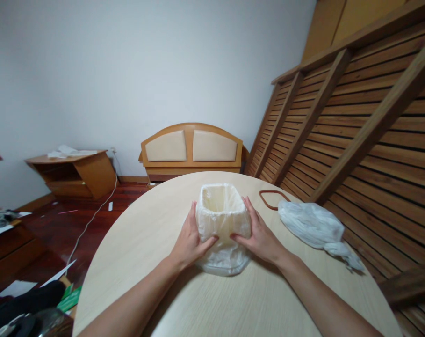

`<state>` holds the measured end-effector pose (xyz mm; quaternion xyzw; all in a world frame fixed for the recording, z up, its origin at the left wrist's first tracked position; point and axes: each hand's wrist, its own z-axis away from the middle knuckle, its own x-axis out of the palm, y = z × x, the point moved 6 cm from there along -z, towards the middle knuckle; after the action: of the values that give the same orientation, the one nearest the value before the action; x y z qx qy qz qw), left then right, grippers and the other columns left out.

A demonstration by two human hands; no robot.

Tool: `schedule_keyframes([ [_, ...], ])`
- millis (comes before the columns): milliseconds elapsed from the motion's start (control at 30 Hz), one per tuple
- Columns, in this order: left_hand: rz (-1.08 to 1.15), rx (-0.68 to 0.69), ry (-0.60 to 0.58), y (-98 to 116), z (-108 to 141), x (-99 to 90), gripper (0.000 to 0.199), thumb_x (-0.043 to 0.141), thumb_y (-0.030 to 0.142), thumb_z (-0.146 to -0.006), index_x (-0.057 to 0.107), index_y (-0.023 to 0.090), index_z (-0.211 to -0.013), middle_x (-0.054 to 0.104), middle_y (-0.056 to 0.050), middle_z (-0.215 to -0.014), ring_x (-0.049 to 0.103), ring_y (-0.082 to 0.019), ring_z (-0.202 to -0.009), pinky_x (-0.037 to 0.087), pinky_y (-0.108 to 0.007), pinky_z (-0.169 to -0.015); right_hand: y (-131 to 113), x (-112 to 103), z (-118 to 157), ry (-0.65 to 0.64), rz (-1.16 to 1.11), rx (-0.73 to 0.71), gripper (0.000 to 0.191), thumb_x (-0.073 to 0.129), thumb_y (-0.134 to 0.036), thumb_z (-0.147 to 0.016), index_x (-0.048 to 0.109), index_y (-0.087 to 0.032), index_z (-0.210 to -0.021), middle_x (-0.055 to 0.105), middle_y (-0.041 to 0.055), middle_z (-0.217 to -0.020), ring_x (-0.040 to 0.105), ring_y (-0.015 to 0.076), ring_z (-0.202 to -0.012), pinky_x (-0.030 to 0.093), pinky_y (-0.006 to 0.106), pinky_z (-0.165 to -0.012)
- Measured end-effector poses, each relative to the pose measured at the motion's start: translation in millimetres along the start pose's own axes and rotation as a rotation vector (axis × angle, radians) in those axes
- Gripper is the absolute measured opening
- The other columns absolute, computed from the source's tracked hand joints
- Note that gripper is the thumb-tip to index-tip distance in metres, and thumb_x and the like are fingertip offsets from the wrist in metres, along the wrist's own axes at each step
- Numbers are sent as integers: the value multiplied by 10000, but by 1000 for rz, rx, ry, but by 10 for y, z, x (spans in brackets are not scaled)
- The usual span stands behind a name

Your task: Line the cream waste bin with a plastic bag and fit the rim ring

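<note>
A cream-coloured bin (223, 229) stands upright on the round, pale wooden table (212, 304). A thin, whitish plastic bag lines it and is folded over its rim, hanging down around the outside. My left hand (191, 241) presses on the bin's left side, its thumb across the front. Against the right side lies my right hand (259, 236), with its thumb also on the front. To the right, a brown ring-shaped frame (263, 200) rests on the table, its right end beside a crumpled white plastic bag (312, 224).
Wooden slatted panels (377, 126) lean along the right side. Behind the table is a headboard (189, 145). A low cabinet (96, 175) stands at the left, with a cable, papers and clutter on the floor.
</note>
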<state>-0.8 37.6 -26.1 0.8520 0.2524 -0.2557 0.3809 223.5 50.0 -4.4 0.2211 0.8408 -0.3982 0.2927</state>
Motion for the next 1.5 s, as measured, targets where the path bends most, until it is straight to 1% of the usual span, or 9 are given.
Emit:
schedule_keyframes([
  [133, 22, -35, -19, -42, 20, 72, 1079, 658, 467, -889, -103, 176, -1597, 68, -221, -1684, 140, -368, -1555, 239, -568, -1245, 61, 45, 19, -32, -22, -1, 1146, 759, -394, -821, -61, -317, -1618, 220, 115, -1677, 234, 286, -1536, 255, 525, -1243],
  [467, -27, -24, -47, 61, 47, 38, 1112, 642, 500, -894, -168, 180, -1585, 186, -275, -1646, 318, -400, -1494, 364, -610, -1168, 126, 16, 31, -150, -138, 31, 1187, 764, -500, -808, -82, -292, -1616, 168, 168, -1684, 239, 307, -1535, 272, 562, -1221],
  [600, -48, -15, 57, 108, 11, -97, 1120, 648, 509, -885, -156, 170, -1587, 268, -288, -1614, 401, -400, -1450, 408, -617, -1129, 143, -4, 28, -140, -106, 5, 1187, 741, -552, -816, -84, -262, -1618, 225, 203, -1662, 286, 334, -1515, 301, 585, -1198],
  [800, -157, 258, 217, 510, -21, -393, 880, 624, 360, -927, 92, 213, -1611, 147, -202, -1675, 215, -370, -1539, 345, -600, -1185, 61, -216, -21, 33, -20, -201, 1055, 651, -651, -848, 48, -271, -1625, 218, 168, -1668, 318, 349, -1494, 317, 592, -1187],
  [900, -240, 346, 205, 620, -11, -367, 724, 568, 238, -956, 214, 245, -1588, 243, -164, -1652, 265, -325, -1528, 385, -558, -1178, -81, -240, -11, 70, 45, -314, 900, 588, -589, -922, 97, -303, -1621, 198, 124, -1679, 236, 324, -1530, 301, 573, -1201],
  [1100, -326, 376, 240, 582, -10, -291, 680, 563, 154, -952, 270, 222, -1562, 432, -166, -1548, 344, -294, -1493, 444, -513, -1147, -218, -218, 5, 25, 36, -382, 786, 540, -563, -956, 190, -278, -1599, 250, 131, -1658, 287, 301, -1514, 346, 526, -1192],
  [1300, -331, 376, 226, 609, 8, -288, 640, 562, 146, -941, 320, 199, -1531, 430, -176, -1548, 327, -311, -1498, 439, -529, -1146, 272, -405, -95, 215, 244, -106, 440, 378, -410, -1040, 532, -199, -1394, 587, 132, -1426, 508, 272, -1358, 393, 510, -1155],
  [1400, -293, 353, 220, 626, 15, -285, 633, 554, 148, -938, 324, 205, -1525, 431, -174, -1543, 346, -313, -1487, 436, -536, -1147, 612, -394, -92, 209, 474, 4, 413, 410, -389, -1014, 636, -155, -1269, 644, 152, -1355, 535, 317, -1316, 416, 531, -1117],
  [1500, -249, 335, 206, 628, 14, -278, 647, 540, 141, -936, 304, 219, -1534, 408, -175, -1552, 352, -317, -1481, 426, -555, -1150, 836, -312, -53, 148, 680, 68, 398, 403, -310, -1001, 648, -143, -1267, 649, 150, -1362, 491, 335, -1365, 333, 570, -1156],
])
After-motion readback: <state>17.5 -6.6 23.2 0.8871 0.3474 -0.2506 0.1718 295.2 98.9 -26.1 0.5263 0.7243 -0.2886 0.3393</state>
